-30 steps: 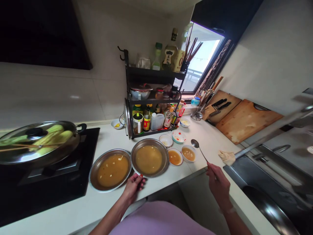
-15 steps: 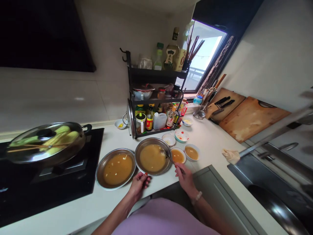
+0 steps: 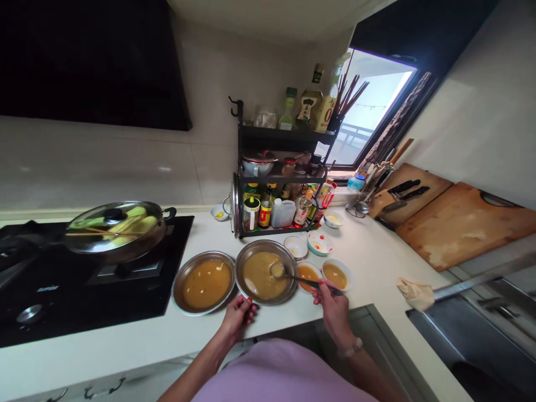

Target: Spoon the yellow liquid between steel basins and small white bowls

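With right fingers [image 3: 325,295] closed round the ladle [image 3: 302,280] in the right steel dish [image 3: 239,267] and left fingers [image 3: 250,314] half-curled at its near rim — can't tell if gripping — best to scoop gently, keeping level.

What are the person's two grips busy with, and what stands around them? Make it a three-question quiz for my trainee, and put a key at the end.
1. What does the right grip hold?
2. Fill the gap: a glass ____ covers the pan on the stove.
3. True or false: the left grip is closed around a bottle.

Key
1. A ladle, its bowl within the rim of the right-hand metal dish.
2. Lid.
3. False; the left grip is by the near rim of the right-hand metal dish.
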`<state>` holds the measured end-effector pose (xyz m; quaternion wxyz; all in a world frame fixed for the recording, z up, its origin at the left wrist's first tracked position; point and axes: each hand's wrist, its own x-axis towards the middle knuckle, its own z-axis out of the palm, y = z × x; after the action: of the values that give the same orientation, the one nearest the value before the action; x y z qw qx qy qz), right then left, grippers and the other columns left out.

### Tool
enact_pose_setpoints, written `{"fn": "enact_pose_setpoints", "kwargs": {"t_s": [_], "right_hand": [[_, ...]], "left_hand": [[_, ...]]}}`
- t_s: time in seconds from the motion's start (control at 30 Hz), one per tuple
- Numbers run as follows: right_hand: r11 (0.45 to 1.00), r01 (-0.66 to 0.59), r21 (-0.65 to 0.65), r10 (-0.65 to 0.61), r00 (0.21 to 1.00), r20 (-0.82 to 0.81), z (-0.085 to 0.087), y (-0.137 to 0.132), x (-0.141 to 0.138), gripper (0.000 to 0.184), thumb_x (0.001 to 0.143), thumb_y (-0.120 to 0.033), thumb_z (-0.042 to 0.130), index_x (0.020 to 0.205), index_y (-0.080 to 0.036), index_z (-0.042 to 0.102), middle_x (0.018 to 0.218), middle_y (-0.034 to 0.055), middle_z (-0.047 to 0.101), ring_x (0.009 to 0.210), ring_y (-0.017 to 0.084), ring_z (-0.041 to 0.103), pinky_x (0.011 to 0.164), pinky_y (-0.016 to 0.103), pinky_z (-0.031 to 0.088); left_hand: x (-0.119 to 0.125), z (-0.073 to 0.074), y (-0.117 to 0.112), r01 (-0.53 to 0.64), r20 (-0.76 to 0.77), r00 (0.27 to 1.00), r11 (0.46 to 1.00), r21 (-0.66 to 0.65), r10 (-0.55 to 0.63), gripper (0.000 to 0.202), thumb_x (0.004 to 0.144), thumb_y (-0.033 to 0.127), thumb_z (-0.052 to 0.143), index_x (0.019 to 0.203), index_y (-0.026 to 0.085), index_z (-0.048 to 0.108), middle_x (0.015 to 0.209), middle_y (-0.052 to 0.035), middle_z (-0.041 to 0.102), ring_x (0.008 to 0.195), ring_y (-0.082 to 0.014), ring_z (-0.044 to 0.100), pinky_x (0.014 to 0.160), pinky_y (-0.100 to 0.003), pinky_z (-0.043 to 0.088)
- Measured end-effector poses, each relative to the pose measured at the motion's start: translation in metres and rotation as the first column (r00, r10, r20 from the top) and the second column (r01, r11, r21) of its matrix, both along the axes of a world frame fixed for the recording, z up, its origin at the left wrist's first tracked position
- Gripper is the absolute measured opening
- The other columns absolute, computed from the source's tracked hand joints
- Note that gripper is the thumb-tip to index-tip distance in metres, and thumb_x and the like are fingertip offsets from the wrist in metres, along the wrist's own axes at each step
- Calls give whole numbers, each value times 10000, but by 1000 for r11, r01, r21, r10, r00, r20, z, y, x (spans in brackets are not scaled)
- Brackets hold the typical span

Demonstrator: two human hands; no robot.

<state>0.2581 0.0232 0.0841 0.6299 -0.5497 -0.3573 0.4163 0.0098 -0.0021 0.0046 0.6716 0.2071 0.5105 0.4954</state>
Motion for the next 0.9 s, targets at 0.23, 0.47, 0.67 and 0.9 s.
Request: {"fn": "enact_pose_setpoints", "kwargs": {"t_s": [0.23,0.47,0.67,0.9], "right_hand": [[1000,-24,-9,23,992,-124,21,17,21,278,636,-374,746,792,-165,646,570,13,652,461,148,557,409,253,431],[993,99,71,-96,994,-50,25,52,58,310,658,-400,725,809,-144,639,560,14,654,455,131,553,446,249,447],[988,107,113,-119,987,110,7,76,72,376,646,-476,713,811,-145,645,534,-5,630,433,138,547,466,276,463],[979,-91,182,32,952,305,-4,71,72,312,718,-431,649,897,-181,700,656,17,665,509,153,570,531,293,493]], "left_hand": [[5,1,-3,-76,-48,996,997,-14,75,460,513,499,806,629,166,510,562,8,600,439,-65,463,420,-190,320],[9,0,-4,-128,-79,989,992,-13,127,480,505,526,802,619,173,497,548,13,588,424,-63,453,416,-188,312],[10,4,-5,-142,-106,985,989,-46,136,445,532,489,805,636,175,507,573,11,594,443,-76,478,428,-195,317],[12,13,-8,-155,-129,981,987,-49,148,512,471,556,809,627,173,507,569,20,592,450,-69,459,443,-196,306]]}}
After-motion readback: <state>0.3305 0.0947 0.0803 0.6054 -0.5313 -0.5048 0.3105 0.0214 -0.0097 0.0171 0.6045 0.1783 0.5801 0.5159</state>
